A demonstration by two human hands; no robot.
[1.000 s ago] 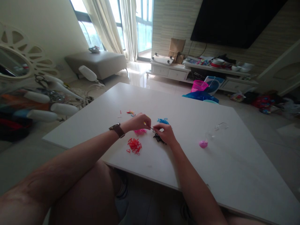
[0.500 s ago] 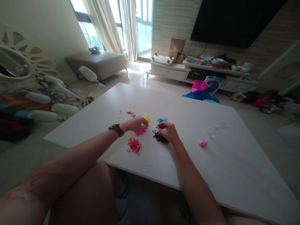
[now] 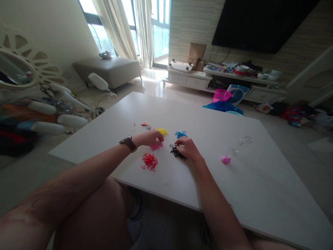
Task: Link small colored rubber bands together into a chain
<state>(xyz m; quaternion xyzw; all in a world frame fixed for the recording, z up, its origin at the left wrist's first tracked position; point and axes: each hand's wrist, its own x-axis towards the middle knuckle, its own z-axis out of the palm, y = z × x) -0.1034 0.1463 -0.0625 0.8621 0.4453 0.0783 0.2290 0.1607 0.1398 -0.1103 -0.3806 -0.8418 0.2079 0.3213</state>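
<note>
Small elastic hair bands lie in colour piles on the white table [image 3: 208, 135]. My left hand [image 3: 152, 138] hovers over the pink bands [image 3: 156, 147], thumb and finger curled together; whatever they pinch is too small to make out. My right hand [image 3: 189, 148] is at the black bands [image 3: 178, 152], its thumb and fingers parted just above the pile. Blue bands [image 3: 181, 134] lie beyond the right hand and yellow bands [image 3: 162, 131] beyond the left. Nearer me is a heap of red bands [image 3: 150, 161]. A small mixed-colour group [image 3: 146, 125] sits at the far left.
To the right on the table are a pink rounded object [image 3: 225, 160] and a clear plastic piece [image 3: 246, 139]. A lamp with white shades [image 3: 71, 121] stands off the left edge. Past the far edge are a pink basket [image 3: 221, 95] and a blue plastic bag [image 3: 222, 107].
My right hand has lowered slightly onto the black pile, and the dark band between its fingertips no longer shows there. My left hand has shifted only a little, its fingers curling more.
</note>
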